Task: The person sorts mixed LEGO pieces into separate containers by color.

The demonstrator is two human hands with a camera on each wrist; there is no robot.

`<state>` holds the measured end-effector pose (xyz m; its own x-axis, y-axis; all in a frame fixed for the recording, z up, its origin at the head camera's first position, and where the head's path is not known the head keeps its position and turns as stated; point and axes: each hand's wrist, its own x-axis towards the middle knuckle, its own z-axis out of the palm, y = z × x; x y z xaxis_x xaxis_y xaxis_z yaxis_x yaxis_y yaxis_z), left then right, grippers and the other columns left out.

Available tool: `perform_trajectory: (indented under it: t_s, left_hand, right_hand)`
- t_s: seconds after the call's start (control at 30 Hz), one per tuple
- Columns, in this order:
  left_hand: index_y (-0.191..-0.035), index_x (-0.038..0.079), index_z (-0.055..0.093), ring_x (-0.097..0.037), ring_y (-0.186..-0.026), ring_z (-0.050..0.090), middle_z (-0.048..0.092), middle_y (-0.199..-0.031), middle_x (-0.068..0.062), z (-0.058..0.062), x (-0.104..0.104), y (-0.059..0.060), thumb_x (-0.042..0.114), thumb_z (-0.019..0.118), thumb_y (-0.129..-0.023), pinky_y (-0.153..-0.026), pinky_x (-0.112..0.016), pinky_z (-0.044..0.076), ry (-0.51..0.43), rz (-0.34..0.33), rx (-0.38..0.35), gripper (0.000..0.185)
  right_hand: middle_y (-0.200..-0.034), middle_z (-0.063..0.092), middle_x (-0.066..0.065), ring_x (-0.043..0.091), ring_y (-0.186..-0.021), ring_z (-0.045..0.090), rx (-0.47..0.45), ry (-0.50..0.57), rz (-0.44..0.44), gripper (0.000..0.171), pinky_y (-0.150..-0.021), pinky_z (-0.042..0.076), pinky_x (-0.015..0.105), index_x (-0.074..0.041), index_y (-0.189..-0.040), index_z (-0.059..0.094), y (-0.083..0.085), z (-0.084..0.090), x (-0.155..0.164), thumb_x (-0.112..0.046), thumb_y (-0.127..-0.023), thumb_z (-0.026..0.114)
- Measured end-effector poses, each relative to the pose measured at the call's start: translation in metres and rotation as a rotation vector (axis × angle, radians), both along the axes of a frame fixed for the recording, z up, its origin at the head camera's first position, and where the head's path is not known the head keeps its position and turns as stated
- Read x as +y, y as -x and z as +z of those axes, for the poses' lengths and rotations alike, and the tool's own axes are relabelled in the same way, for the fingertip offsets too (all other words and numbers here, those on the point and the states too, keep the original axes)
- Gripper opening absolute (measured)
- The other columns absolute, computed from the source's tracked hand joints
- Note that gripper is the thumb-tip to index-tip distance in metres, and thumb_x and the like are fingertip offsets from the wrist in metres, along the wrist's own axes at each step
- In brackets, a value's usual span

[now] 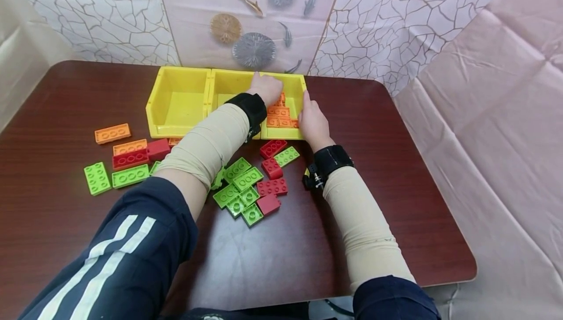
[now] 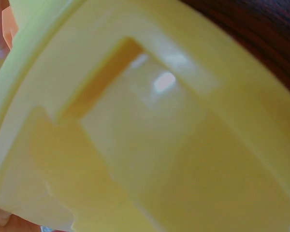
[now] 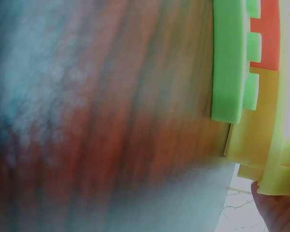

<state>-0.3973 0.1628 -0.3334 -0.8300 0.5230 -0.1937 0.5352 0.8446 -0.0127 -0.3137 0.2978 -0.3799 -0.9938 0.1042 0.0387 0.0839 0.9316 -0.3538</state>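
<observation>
A yellow bin (image 1: 289, 134) at the right end of a row holds several orange bricks (image 1: 279, 111). My left hand (image 1: 266, 88) is curled over its left side, by the divider; the fingertips are mostly hidden. At the opposite side, my right hand (image 1: 314, 122) grips the right wall, one finger stretched along the rim. Close up in the left wrist view is a yellow bin wall (image 2: 183, 140), with bits of fingers at the left border. The right wrist view has a bin edge (image 3: 253, 130) and part of the right hand (image 3: 280, 210) below it.
Two more yellow bins, a left one (image 1: 178, 129) and a middle one (image 1: 228, 83), adjoin it. Green bricks (image 1: 246, 178) and red bricks (image 1: 271, 187) lie in front. More bricks, including an orange brick (image 1: 112, 134), lie at left. A patterned cloth (image 1: 255, 17) hangs behind the table (image 1: 374, 139).
</observation>
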Motion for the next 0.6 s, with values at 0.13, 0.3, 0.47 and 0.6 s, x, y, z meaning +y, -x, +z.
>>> perform_trajectory:
  t_s: [0.13,0.3,0.47,0.6]
  left_hand:
    - [-0.121,0.008,0.060,-0.035,-0.117,0.047,0.055,-0.126,-0.015,-0.002,-0.001,0.001,0.007,0.033,-0.098,-0.105,-0.055,0.018,-0.012,0.004,0.011,0.035]
    - [-0.116,0.007,0.062,-0.036,-0.113,0.050,0.058,-0.121,-0.016,-0.004,-0.011,0.002,0.006,0.034,-0.096,-0.103,-0.056,0.022,-0.033,-0.010,0.039,0.034]
    - [-0.112,0.008,0.060,-0.035,-0.106,0.055,0.060,-0.115,-0.014,-0.004,-0.020,-0.002,0.008,0.038,-0.095,-0.091,-0.052,0.040,-0.074,-0.057,0.091,0.028]
    - [-0.115,0.010,0.058,-0.032,-0.107,0.054,0.059,-0.114,-0.013,0.006,-0.027,-0.010,0.009,0.038,-0.096,-0.087,-0.050,0.043,-0.098,-0.137,0.139,0.028]
  right_hand:
    - [-0.129,0.044,0.016,0.027,-0.098,0.050,0.005,0.002,0.000,0.060,-0.087,0.044,0.041,-0.013,-0.151,0.010,0.001,-0.001,-0.001,-0.017,-0.099,0.040]
    - [-0.130,0.043,0.016,0.028,-0.099,0.051,0.011,0.000,0.016,0.060,-0.087,0.044,0.042,-0.013,-0.151,0.009,0.001,-0.003,-0.008,-0.017,-0.099,0.039]
    - [-0.130,0.043,0.017,0.029,-0.099,0.051,0.004,0.004,0.015,0.060,-0.086,0.044,0.043,-0.014,-0.151,0.008,0.002,-0.005,-0.007,-0.017,-0.099,0.038]
    - [-0.130,0.043,0.018,0.030,-0.101,0.051,0.013,0.002,0.000,0.060,-0.086,0.044,0.044,-0.013,-0.151,0.008,0.003,-0.003,0.000,-0.016,-0.099,0.037]
